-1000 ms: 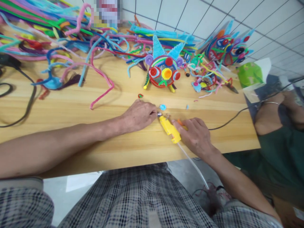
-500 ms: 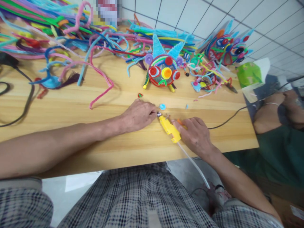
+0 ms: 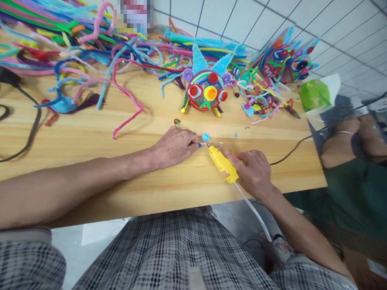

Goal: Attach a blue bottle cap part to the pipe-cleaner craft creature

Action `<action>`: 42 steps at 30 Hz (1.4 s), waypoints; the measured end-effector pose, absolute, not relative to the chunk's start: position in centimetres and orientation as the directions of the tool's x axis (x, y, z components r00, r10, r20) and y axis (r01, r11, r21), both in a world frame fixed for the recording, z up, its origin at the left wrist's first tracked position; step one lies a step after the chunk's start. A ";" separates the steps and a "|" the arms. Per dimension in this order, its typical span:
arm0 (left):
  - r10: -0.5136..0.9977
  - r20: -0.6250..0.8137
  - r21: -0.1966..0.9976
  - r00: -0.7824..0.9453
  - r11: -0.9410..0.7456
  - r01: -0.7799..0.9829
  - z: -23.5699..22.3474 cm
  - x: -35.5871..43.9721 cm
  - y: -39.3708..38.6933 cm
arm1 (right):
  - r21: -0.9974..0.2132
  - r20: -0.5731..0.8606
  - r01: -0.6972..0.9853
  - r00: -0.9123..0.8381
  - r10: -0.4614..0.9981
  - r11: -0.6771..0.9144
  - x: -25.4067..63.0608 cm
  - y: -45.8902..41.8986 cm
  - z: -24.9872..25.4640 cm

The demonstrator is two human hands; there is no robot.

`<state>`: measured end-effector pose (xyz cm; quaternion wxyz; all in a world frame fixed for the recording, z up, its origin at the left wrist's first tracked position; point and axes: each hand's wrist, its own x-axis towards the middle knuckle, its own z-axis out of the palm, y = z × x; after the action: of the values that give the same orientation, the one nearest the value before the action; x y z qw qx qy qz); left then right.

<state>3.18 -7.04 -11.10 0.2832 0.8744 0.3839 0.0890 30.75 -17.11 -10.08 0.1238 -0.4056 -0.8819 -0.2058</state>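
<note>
My right hand is wrapped round a yellow hot glue gun, whose clear glue stick trails from its back end. The nozzle tip touches or hangs just over a small light-blue coil lying on the table. Beside it, my left hand rests with its fingers pinched; a small blue and pale piece pokes out from the fingertips, mostly hidden. Behind the hands stands a round mask-like face of coiled pipe cleaners with blue horns.
Pipe cleaners are heaped along the back left of the wooden table. A second decorated face leans at the wall, near a green packet. Black cords cross the table. A person's arm is at the right.
My right hand has moved the glue gun slightly right, its nozzle going from my left fingertips to the light-blue coil. The piece in my left fingers now shows more clearly.
</note>
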 end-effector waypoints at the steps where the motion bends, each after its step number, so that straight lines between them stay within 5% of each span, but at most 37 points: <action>1: 0.721 -0.064 0.566 0.690 -0.543 0.620 -11.1 3.2 -7.1 | 0.258 0.397 0.765 -0.640 0.658 0.590 30.6 -17.2 -10.0; 42: 0.711 -0.030 0.541 0.702 -0.579 0.610 -11.5 3.1 -7.0 | 0.251 0.235 0.704 -0.710 0.664 0.665 30.1 -16.5 -10.1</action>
<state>3.12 -7.04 -11.55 0.2659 0.8834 0.3738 0.0954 30.11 -16.47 -10.09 0.0616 -0.3755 -0.9102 -0.1632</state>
